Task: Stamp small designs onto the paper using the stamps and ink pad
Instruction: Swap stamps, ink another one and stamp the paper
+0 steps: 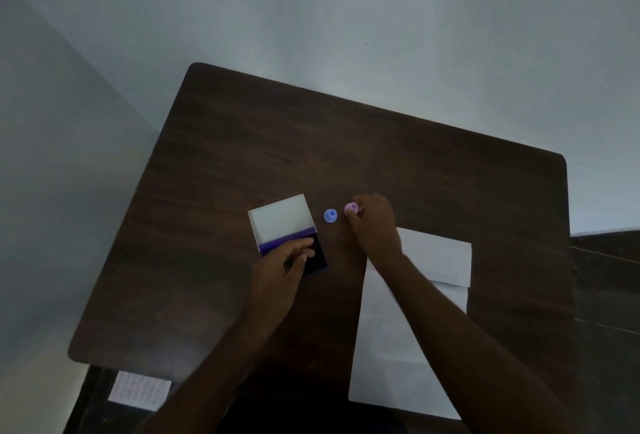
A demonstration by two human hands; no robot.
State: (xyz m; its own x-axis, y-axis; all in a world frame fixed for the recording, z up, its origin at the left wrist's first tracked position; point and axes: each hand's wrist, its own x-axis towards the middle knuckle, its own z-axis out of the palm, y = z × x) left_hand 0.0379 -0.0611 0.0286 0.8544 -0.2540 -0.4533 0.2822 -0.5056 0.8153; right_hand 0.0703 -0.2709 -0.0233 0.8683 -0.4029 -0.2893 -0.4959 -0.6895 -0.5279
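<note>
An open ink pad (320,253) with a dark purple inking face and a raised white lid (280,219) lies left of centre on the dark wooden table (346,156). My left hand (282,265) rests on the pad's near edge, fingers spread over it. A small blue stamp (330,215) stands just right of the lid. Beside it is a pink stamp (351,208), and the fingertips of my right hand (374,222) are closed around it. White paper (398,347) lies at the right, partly under my right forearm.
A white sheet with rows of pale dots (140,390) sits below the table's near left corner. A pale wall stands behind the table's far edge, and a dark surface (606,277) adjoins at the right.
</note>
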